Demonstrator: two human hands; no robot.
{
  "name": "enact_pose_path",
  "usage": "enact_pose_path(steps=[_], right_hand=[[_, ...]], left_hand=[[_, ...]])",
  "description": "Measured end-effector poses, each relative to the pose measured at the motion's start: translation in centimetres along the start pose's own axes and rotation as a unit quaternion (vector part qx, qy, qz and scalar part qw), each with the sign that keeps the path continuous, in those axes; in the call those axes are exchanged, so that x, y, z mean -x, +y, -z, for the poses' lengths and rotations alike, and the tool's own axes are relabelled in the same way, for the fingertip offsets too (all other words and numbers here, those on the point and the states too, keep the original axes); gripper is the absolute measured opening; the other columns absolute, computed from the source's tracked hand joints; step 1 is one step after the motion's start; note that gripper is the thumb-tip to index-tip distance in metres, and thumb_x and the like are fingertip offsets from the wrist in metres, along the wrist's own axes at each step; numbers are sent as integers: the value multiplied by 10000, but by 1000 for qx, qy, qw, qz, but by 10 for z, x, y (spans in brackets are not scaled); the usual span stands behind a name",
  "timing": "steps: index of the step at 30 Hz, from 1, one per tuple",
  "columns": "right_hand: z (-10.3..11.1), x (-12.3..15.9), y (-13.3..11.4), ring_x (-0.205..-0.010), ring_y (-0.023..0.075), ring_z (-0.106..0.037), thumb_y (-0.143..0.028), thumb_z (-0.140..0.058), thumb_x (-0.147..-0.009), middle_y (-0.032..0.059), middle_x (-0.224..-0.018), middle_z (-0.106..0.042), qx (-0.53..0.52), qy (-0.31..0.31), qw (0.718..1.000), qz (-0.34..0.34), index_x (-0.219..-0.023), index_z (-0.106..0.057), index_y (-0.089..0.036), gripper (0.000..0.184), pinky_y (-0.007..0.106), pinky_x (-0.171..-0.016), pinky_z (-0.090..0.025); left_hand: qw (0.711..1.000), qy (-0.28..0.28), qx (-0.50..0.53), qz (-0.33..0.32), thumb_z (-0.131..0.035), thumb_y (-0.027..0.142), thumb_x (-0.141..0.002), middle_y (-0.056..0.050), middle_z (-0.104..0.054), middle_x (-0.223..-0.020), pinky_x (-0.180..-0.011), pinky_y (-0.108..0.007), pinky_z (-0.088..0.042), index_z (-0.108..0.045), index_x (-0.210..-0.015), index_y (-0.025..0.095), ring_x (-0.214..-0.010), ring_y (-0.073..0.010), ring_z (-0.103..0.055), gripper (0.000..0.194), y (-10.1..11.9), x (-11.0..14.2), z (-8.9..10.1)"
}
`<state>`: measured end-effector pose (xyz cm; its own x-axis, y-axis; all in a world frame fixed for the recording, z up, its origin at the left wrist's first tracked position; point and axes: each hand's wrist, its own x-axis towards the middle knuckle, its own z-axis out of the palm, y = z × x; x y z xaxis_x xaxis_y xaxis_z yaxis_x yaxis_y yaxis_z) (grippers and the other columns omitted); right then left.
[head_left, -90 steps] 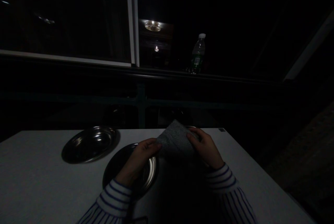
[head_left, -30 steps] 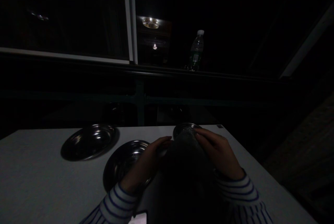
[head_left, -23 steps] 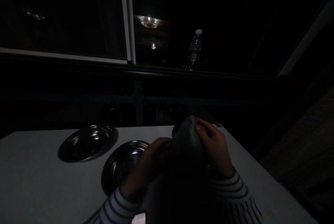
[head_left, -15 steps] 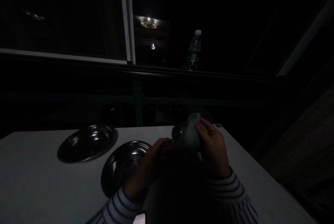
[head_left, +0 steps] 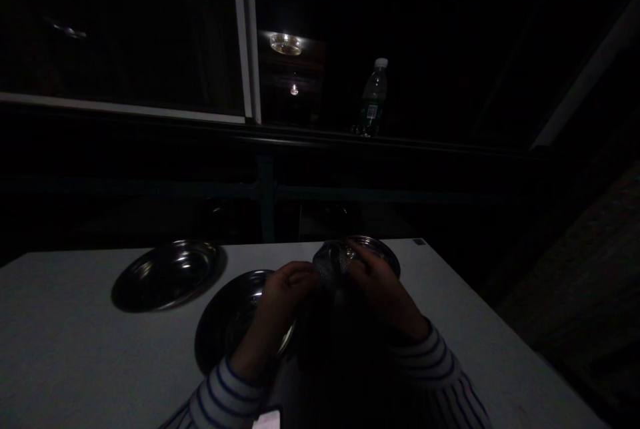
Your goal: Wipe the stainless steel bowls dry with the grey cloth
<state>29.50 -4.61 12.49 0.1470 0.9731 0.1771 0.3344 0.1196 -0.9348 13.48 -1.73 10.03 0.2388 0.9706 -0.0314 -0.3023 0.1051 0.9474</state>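
Note:
A small piece of greyish mesh material [head_left: 326,263] is held up between my two hands, above the far part of the white table. My left hand [head_left: 285,292] pinches its left side, fingers closed. My right hand [head_left: 384,287] grips the right side, its fingertips bunched on the mesh. Shadow makes the exact kind of thing hard to tell. Behind my right hand, a shiny metal bowl [head_left: 389,252] is partly covered. Another metal bowl [head_left: 225,325] lies beside and partly under my left forearm.
Farther left on the white table [head_left: 75,335] sits a third metal bowl [head_left: 167,275]. A clear plastic bottle [head_left: 373,99] with a white cap stands on the dark ledge [head_left: 310,139] beyond. A bright object [head_left: 267,420] shows at the bottom edge.
The mesh has come lower and to the left, and my right hand has moved left with it. More of the far right bowl now shows.

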Motion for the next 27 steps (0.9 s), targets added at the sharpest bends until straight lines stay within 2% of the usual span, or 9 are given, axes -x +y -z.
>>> enact_pose_path(steps=[2, 6, 10, 16, 19, 22, 27], right_hand=[[-2, 4, 0, -846, 189, -642, -322, -483, -844, 73, -937, -680, 128, 21, 991, 44, -1187, -538, -138, 394, 307, -750, -481], [-9, 15, -3, -748, 175, -629, -320, -524, -852, 40, -824, -669, 291, 84, 943, 140, -960, -600, -181, 192, 288, -687, -449], [-12, 21, -3, -718, 157, -620, -278, -524, -859, 38, -802, -666, 368, 31, 902, 225, -866, -613, -188, 127, 253, -629, -440], [-13, 23, -3, -744, 167, -632, -185, -492, -855, 50, -829, -686, 440, -32, 868, 230, -878, -648, -186, 158, 265, -663, -449], [-11, 22, -2, -755, 172, -634, -181, -447, -870, 49, -849, -690, 433, -22, 879, 197, -871, -655, -182, 207, 283, -672, -445], [-2, 15, 1, -772, 162, -633, -197, -447, -861, 34, -843, -689, 358, 0, 918, 170, -877, -656, -182, 210, 284, -698, -446], [23, -2, 10, -846, 184, -636, -235, -483, -818, 40, -894, -700, 215, -22, 971, 98, -865, -687, -196, 213, 308, -758, -456]], left_hand=[[1000, 4, -7, 0, -724, 222, -579, -20, -684, -647, -630, -255, -454, -668, -734, 144, -627, -142, -615, 183, -1, -1, 1], [999, 17, -48, -8, -708, 230, -587, -31, -679, -648, -604, -259, -451, -676, -726, 130, -600, -142, -603, 175, -1, 0, 3], [998, 22, -54, -8, -709, 231, -580, -50, -702, -680, -644, -278, -471, -687, -725, 133, -654, -171, -635, 176, 3, 1, 2], [997, -27, -73, 16, -715, 260, -591, -66, -729, -734, -707, -312, -487, -718, -743, 138, -700, -203, -659, 195, 5, 2, 0], [995, -35, -98, 6, -693, 274, -621, -64, -731, -738, -703, -306, -483, -727, -748, 138, -700, -202, -655, 189, 7, 3, 0], [992, -11, -126, 0, -684, 275, -636, -49, -728, -731, -672, -285, -479, -729, -761, 146, -703, -195, -650, 185, 13, 4, 2], [992, 34, -121, -4, -697, 334, -628, -40, -719, -725, -637, -271, -483, -710, -754, 153, -697, -185, -648, 221, 25, 3, 13]])
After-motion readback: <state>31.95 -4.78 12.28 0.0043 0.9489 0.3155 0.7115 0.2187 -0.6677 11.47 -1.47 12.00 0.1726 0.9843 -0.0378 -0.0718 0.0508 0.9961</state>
